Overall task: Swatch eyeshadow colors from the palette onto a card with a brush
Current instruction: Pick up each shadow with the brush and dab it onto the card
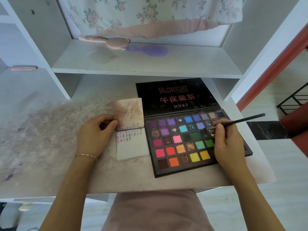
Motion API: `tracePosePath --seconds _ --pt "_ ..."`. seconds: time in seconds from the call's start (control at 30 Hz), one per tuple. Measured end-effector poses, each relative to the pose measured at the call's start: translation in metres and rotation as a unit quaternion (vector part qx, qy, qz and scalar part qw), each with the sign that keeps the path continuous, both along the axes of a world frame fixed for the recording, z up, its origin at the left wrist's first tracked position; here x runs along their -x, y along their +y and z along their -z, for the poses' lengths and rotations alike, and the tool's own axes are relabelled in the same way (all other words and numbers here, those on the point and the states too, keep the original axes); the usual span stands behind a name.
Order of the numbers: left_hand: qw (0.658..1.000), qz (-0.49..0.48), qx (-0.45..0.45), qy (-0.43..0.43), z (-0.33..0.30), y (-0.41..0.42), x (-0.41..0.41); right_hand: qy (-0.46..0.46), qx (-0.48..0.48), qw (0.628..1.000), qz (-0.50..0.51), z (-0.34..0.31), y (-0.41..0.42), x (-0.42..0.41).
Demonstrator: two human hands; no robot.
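Multicoloured palette [186,140] lies open, some pans seemingly worn.

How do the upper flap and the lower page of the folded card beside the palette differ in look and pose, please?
The upper flap is smudged brownish-pink all over, while the lower page is mostly white with rows of small colour swatches near its top. The upper flap is pinched at its left edge by the left hand; the lower page lies untouched on the table. Both are roughly square with rounded corners and are joined at the fold.
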State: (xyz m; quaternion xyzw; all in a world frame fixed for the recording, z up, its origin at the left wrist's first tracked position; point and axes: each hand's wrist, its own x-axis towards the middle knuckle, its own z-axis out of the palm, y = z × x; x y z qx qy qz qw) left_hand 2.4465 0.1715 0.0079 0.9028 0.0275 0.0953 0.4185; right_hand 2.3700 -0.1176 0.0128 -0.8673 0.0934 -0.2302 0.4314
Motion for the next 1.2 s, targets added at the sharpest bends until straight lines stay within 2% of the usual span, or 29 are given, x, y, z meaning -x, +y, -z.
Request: tracePosePath --seconds 0.33,1.2 --pt "1.000 -0.002 0.006 -0.003 0.0011 -0.0005 -0.0002 -0.021 0.009 0.999 0.023 0.0022 -0.0002 0.0008" --pt "1.000 0.002 -0.008 -0.018 0.0032 0.0005 -0.0010 0.005 0.004 0.999 0.033 0.0028 -0.0011 0.0012"
